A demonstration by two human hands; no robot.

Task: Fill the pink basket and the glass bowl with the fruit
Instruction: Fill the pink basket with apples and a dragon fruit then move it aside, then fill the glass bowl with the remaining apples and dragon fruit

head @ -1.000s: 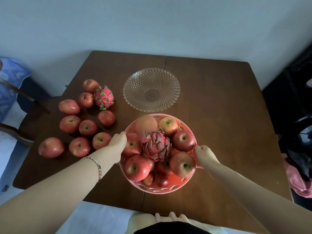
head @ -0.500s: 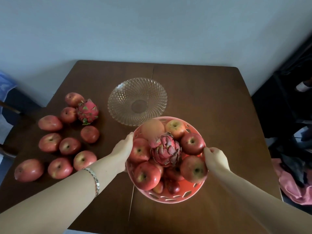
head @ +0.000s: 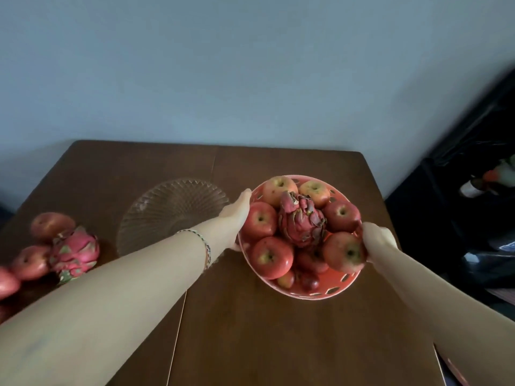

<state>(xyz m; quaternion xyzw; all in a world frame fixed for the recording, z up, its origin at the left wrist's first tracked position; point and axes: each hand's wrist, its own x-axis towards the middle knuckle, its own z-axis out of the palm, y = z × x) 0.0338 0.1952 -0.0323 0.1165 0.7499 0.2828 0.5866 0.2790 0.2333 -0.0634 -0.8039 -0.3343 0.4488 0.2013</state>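
The pink basket [head: 320, 292] is heaped with several red apples and a dragon fruit [head: 302, 222] on top. My left hand [head: 237, 211] grips its left rim and my right hand [head: 376, 240] grips its right rim, so the basket is held between them toward the table's far right. The glass bowl [head: 172, 210] stands with nothing in it to the basket's left. A second dragon fruit [head: 73, 253] and a few loose apples [head: 51, 225] lie at the table's left edge, partly cut off by the frame.
The brown wooden table [head: 278, 330] runs up to a pale wall at the back. Dark bags and clutter [head: 479, 218] fill the floor to the right of the table. A pink object [head: 457, 371] shows at the bottom right corner.
Both hands have carried the basket away from me and to the right, past the glass bowl's level. The view has tilted up, so the loose fruit has slid to the left edge.
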